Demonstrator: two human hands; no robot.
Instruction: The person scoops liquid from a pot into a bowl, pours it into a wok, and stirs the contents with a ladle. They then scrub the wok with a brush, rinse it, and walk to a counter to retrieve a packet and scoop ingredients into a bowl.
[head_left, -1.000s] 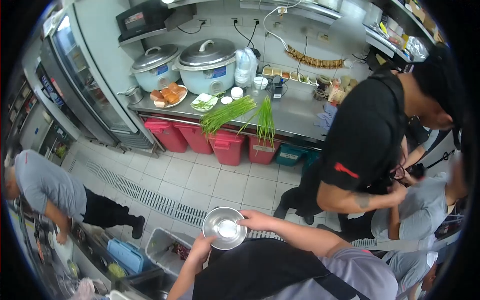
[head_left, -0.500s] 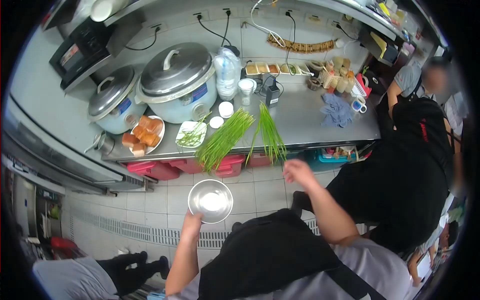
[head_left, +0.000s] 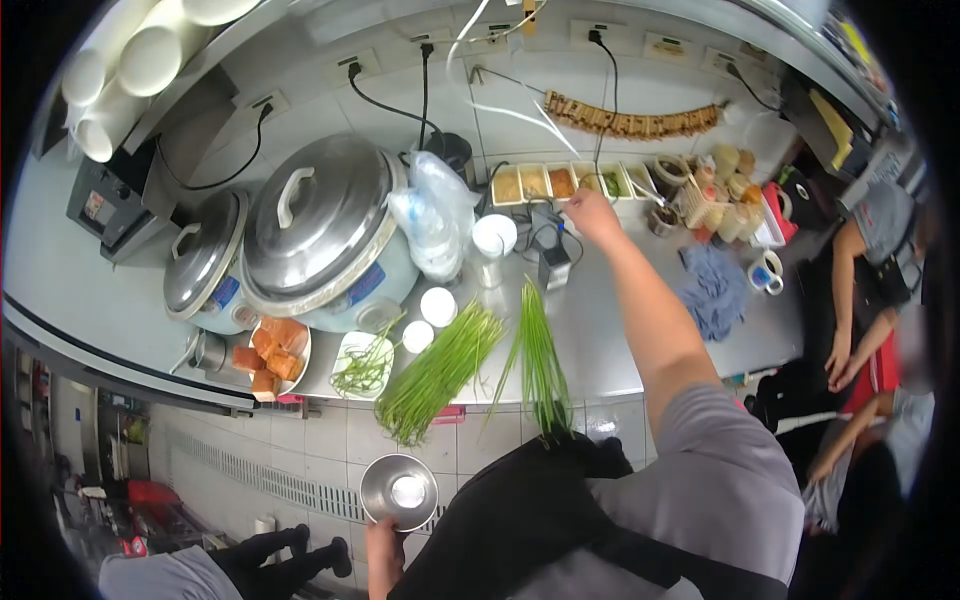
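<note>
My left hand (head_left: 384, 552) grips the rim of a steel mixing bowl (head_left: 378, 490), held low in front of the counter; light reflects off its inside. My right arm stretches across the counter, and my right hand (head_left: 592, 214) is at the front edge of a row of seasoning containers (head_left: 535, 185). Its fingers are drawn together there, and what they hold, if anything, is hidden. A black box-shaped device (head_left: 553, 262) with a cable stands just below that hand. Nearer to me lie a large bundle of long green stalks (head_left: 445, 365) and a smaller bundle (head_left: 535, 350), both overhanging the counter edge.
Two big lidded pots (head_left: 320, 230) fill the counter's left. A plate of bread chunks (head_left: 283, 352), a white dish of greens (head_left: 362, 362), white tubs (head_left: 437, 306) and a blue cloth (head_left: 713, 292) sit along it. People (head_left: 868, 270) stand at the right; another person (head_left: 175, 572) is lower left.
My right hand has gone from in front of the counter up and over to the seasoning containers. The bowl in my left hand sits lower in view. The view has moved closer to the counter.
</note>
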